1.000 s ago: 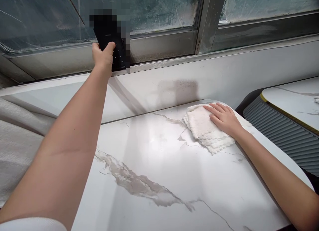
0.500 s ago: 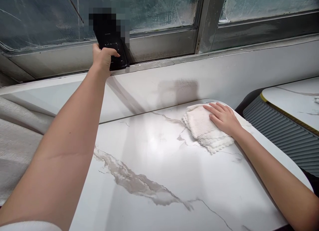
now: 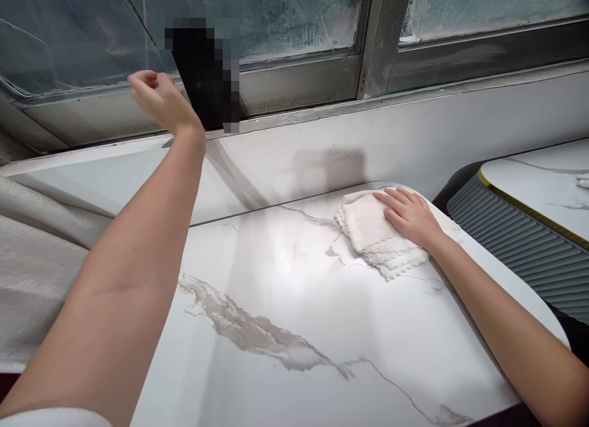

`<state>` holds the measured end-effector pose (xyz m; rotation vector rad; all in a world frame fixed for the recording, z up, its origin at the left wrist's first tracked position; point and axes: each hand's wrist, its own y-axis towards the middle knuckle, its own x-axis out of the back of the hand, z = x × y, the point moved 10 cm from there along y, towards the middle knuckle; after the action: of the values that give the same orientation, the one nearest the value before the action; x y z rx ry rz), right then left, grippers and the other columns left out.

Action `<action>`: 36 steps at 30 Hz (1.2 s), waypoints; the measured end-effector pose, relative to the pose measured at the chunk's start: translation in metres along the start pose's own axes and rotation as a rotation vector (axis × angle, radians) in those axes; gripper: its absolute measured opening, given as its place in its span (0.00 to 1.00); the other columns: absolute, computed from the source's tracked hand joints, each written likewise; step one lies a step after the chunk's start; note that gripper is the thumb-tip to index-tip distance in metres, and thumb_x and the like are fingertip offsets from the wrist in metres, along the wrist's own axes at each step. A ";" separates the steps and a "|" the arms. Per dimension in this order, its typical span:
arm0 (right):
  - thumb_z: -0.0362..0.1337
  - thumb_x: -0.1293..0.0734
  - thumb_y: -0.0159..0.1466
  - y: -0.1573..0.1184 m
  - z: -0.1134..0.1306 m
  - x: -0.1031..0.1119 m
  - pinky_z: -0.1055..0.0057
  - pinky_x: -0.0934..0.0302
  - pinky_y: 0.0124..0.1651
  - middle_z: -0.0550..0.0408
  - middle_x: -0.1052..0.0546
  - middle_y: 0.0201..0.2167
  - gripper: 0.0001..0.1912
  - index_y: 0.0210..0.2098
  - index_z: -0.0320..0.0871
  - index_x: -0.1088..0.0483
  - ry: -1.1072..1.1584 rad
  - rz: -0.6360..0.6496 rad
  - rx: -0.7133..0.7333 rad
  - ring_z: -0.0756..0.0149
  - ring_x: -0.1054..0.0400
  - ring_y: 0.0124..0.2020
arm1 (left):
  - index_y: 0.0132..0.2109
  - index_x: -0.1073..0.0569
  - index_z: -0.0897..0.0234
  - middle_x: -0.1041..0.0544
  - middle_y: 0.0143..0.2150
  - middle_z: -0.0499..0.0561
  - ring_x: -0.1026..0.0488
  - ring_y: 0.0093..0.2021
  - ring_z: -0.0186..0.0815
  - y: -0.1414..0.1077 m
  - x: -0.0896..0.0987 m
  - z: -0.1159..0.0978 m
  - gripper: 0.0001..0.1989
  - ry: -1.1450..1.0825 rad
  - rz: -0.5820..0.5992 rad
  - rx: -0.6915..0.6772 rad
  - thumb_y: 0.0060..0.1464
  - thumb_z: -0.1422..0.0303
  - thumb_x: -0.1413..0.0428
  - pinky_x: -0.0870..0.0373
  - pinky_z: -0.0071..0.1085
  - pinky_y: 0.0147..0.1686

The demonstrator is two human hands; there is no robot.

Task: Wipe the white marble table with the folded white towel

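Note:
A folded white cloth (image 3: 368, 227) lies at the far right part of the white marbled table (image 3: 285, 310). My right hand (image 3: 409, 215) rests flat on it, fingers spread. A dark phone-like device (image 3: 202, 83), partly pixelated, leans against the window on the sill. Just left of it, my left hand (image 3: 159, 99) is raised with the fingers curled; whether anything is between them is hidden.
Behind the table runs a white ledge below metal-framed windows (image 3: 299, 86). At the right stands another marbled table with a gold edge (image 3: 529, 203) and ribbed grey side. Pale fabric (image 3: 34, 267) hangs at the left.
My left hand has let go of the dark device and moved left of it, fingers curling. The device stays leaning on the window. My right hand remains on the cloth.

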<state>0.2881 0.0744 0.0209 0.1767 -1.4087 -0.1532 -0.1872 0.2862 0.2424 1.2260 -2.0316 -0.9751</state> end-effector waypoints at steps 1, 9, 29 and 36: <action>0.43 0.52 0.70 0.000 0.000 0.001 0.47 0.51 0.69 0.55 0.36 0.68 0.29 0.66 0.50 0.36 0.000 -0.002 0.000 0.52 0.47 0.70 | 0.44 0.44 0.60 0.33 0.47 0.48 0.37 0.50 0.29 -0.015 0.018 -0.008 0.12 0.059 -0.011 0.103 0.66 0.84 0.56 0.40 0.34 0.62; 0.43 0.52 0.70 -0.002 0.000 0.000 0.47 0.52 0.69 0.53 0.37 0.69 0.29 0.67 0.49 0.37 -0.017 0.010 -0.050 0.51 0.48 0.70 | 0.52 0.27 0.66 0.22 0.53 0.53 0.26 0.55 0.35 -0.329 0.025 -0.195 0.13 -0.200 1.220 -0.415 0.63 0.71 0.49 0.32 0.29 0.58; 0.49 0.55 0.73 -0.187 0.011 0.033 0.41 0.53 0.70 0.56 0.41 0.71 0.30 0.68 0.53 0.40 -0.026 0.022 0.057 0.51 0.54 0.73 | 0.69 0.43 0.86 0.35 0.64 0.80 0.34 0.65 0.63 -0.497 0.206 -0.302 0.35 0.217 1.412 -0.791 0.64 0.63 0.48 0.34 0.53 0.63; 0.45 0.55 0.73 -0.212 0.055 0.035 0.41 0.52 0.69 0.53 0.39 0.70 0.29 0.68 0.51 0.39 -0.078 -0.035 0.042 0.49 0.51 0.72 | 0.70 0.42 0.78 0.34 0.66 0.74 0.34 0.65 0.61 -0.487 0.236 -0.272 0.33 0.231 1.463 -0.773 0.64 0.63 0.49 0.33 0.55 0.62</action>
<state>0.2391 -0.1415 0.0176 0.2320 -1.4875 -0.1610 0.1602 -0.1599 0.0251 -0.5558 -1.4760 -0.6178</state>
